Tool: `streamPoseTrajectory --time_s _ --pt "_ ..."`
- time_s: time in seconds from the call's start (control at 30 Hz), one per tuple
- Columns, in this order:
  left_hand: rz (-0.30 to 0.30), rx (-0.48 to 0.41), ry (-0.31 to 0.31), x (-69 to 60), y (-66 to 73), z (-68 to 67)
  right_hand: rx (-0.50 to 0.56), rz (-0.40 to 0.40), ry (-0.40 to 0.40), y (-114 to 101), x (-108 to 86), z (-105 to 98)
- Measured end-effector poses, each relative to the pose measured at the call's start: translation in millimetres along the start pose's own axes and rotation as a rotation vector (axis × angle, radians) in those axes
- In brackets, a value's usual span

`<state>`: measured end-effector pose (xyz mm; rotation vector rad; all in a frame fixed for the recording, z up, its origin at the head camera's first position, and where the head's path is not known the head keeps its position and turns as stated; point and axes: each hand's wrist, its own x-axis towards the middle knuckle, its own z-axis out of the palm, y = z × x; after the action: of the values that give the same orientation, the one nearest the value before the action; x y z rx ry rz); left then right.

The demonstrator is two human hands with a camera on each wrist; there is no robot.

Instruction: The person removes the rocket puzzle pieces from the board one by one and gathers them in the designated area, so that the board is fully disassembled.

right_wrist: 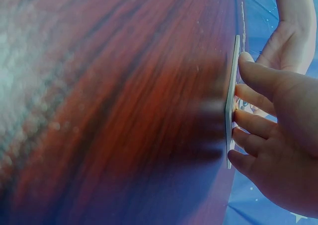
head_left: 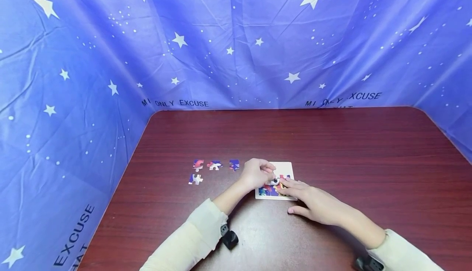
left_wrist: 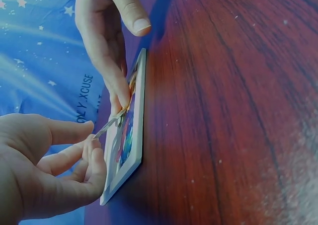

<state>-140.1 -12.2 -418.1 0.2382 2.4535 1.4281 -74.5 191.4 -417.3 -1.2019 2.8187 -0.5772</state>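
Tabletop [head_left: 350, 148] in dark red wood grain carries all the work, which I judge to be at the step of seating a single puzzle piece. The right hand [head_left: 313, 201] has its fingers stretched out straight, the tips at the right side of the white tray [head_left: 284, 167], seemingly steadying it. The left hand [head_left: 257, 173], over the tray's left edge, pinches a piece between thumb and fingers. The tray lies well short of the table's far edge; joined pieces [head_left: 266, 190] fill its near part, while bare white shows along its far edge; the left hand hides some of the rest. Between tray and table's left edge lie four loose pieces [head_left: 214, 165]. The held piece [left_wrist: 108, 125] is tilted above the tray, by the right fingertips; whether they touch it I cannot tell. The next move probably calls for levelling it, matching its tabs and pressing down.
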Motion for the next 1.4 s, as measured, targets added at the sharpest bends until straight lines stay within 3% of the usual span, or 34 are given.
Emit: streamPoseTrajectory --time_s 0.47,0.77,1.17,1.4 --pt "-0.003 -0.03 0.064 -3.8 -0.9 2.2 0.004 0.009 -0.01 -1.4 -0.5 0.2" --pt "-0.032 -0.023 0.065 -7.1 -7.7 -4.5 0.01 0.016 -0.025 -2.5 -0.4 -0.6" --pt "-0.081 -0.217 0.007 -15.5 -25.9 -19.4 0.013 0.023 -0.022 -1.3 -0.9 0.6" --pt "-0.064 -0.107 0.035 -24.0 -34.9 -35.4 0.002 0.005 -0.004 -0.9 -0.6 -0.1"
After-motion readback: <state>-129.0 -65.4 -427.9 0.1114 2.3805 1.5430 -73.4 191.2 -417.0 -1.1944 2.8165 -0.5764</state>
